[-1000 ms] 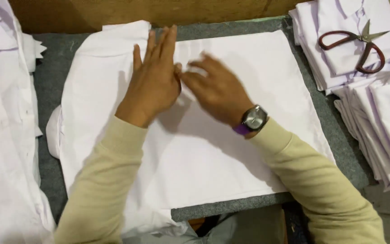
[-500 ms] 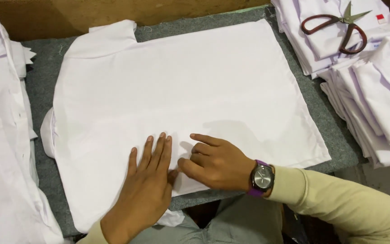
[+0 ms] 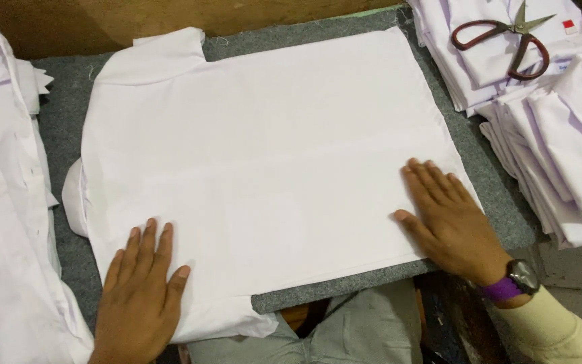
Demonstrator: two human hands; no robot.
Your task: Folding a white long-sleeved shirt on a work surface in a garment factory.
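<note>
A: We log the white shirt (image 3: 264,155) first. It lies spread flat on the grey felt surface (image 3: 493,202), its collar end toward the far left corner and its near left corner hanging just over the edge.

B: And the hands?

A: We see both open, palms down, fingers extended. The left hand (image 3: 139,290) presses the shirt's near left corner; the right hand (image 3: 449,222) presses the near right edge, a watch with a purple strap (image 3: 513,280) at its wrist. Neither grips anything.

B: Surroundings?

A: We note stacks of folded white shirts (image 3: 560,148) to the right, red-handled scissors (image 3: 506,40) resting on top, and more white garments (image 3: 1,202) piled on the left.
</note>
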